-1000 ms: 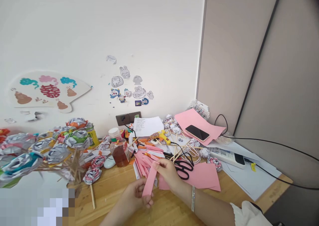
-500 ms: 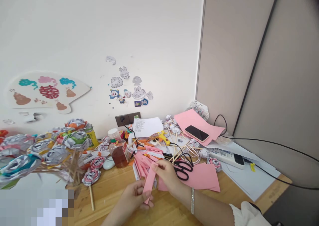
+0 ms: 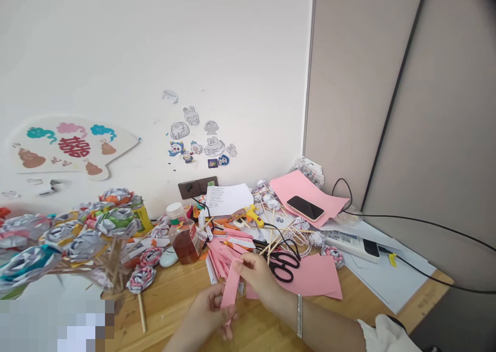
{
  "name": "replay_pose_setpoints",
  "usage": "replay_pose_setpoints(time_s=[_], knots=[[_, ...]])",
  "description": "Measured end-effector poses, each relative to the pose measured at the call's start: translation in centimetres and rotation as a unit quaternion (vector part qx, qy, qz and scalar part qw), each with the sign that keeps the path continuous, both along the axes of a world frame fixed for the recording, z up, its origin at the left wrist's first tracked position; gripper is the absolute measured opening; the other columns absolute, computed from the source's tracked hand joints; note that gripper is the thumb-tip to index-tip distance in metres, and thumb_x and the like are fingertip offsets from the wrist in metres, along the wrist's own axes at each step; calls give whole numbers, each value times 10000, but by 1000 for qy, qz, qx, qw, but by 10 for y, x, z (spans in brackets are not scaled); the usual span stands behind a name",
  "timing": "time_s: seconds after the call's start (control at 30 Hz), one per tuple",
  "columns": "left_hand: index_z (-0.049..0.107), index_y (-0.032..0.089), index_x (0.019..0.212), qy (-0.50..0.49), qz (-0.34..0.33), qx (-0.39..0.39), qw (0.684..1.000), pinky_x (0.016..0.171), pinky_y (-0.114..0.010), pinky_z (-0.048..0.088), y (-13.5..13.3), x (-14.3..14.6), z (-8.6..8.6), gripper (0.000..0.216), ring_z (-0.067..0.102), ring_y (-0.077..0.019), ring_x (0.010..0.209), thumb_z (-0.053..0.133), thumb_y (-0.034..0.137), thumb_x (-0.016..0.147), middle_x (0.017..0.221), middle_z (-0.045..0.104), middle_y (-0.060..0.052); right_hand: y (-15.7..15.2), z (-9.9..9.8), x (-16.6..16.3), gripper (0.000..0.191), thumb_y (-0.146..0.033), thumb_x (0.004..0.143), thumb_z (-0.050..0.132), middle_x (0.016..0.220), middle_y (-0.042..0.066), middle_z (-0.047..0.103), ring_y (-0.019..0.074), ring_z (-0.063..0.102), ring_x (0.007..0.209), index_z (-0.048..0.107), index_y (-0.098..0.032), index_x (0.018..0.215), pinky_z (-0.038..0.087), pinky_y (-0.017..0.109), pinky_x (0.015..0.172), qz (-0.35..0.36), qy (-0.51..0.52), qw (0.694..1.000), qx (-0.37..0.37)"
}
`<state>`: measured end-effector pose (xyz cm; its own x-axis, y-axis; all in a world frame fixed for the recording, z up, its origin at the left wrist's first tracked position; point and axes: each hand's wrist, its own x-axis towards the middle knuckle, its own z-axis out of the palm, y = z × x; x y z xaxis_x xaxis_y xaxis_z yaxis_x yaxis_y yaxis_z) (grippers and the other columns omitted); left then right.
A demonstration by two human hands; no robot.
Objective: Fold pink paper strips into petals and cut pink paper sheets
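Between my two hands a pink paper strip (image 3: 231, 288) stands at a slant above the wooden table. My left hand (image 3: 211, 310) pinches its lower end between thumb and fingers. Higher up, my right hand (image 3: 253, 275) grips the upper end, with a silvery bracelet on that wrist. Just behind the strip lies a pile of pink paper strips (image 3: 220, 254). Black-handled scissors (image 3: 284, 265) rest to the right of my right hand, partly over pink paper sheets (image 3: 320, 277).
Paper flowers (image 3: 87, 243) crowd the left side, and one on a stick (image 3: 141, 279) lies nearer. Behind the strips are a bottle of brown liquid (image 3: 185, 238) and a yellow glue gun (image 3: 251, 215). A phone (image 3: 305, 208) lies on pink paper at the right, near cables.
My left hand has shifted slightly down along the strip. My right hand has moved a little left and down, still holding the upper end. The view has tilted slightly.
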<state>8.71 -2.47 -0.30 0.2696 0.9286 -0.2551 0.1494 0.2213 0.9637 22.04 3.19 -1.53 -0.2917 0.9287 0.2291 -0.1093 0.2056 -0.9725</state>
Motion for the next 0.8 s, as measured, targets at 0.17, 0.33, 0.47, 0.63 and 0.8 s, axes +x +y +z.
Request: replay_pose_setpoints(time_s=[0.17,0.33,0.47,0.63,0.8], knots=[[468,160,715,-18,-18,4,1000,403,-212,424,-1,-2,-1,326,573,-119,381,642,417,613,471,621,20,-7,4,1,304,-377,735,517,538,-43,359,75,344,511,428,-147,557,280,194,475,28,-4,1000,0],[460,167,646,-7,-1,-13,1000,402,-203,406,-2,0,-3,345,559,-113,368,641,457,596,434,619,12,-12,6,0,302,-380,750,508,548,-36,363,75,342,516,447,-147,569,262,190,459,40,-14,999,-5],[461,169,619,-21,25,-26,999,389,-209,392,-2,3,-3,392,543,-116,354,647,508,556,426,615,7,-13,6,0,284,-365,757,504,547,-39,351,73,346,510,454,-147,582,253,190,454,56,-14,998,-18],[484,162,623,-23,49,-24,998,394,-207,380,-4,5,-1,430,516,-102,356,625,561,546,425,604,13,-14,2,-2,287,-346,756,504,541,-46,324,68,315,512,425,-145,567,240,191,461,69,-3,998,-8],[464,169,587,-22,44,-16,999,385,-210,368,-4,6,-2,459,513,-106,346,610,600,525,405,586,13,-15,0,-4,288,-346,752,507,545,-45,331,74,323,530,425,-145,563,251,197,484,80,2,997,-3]])
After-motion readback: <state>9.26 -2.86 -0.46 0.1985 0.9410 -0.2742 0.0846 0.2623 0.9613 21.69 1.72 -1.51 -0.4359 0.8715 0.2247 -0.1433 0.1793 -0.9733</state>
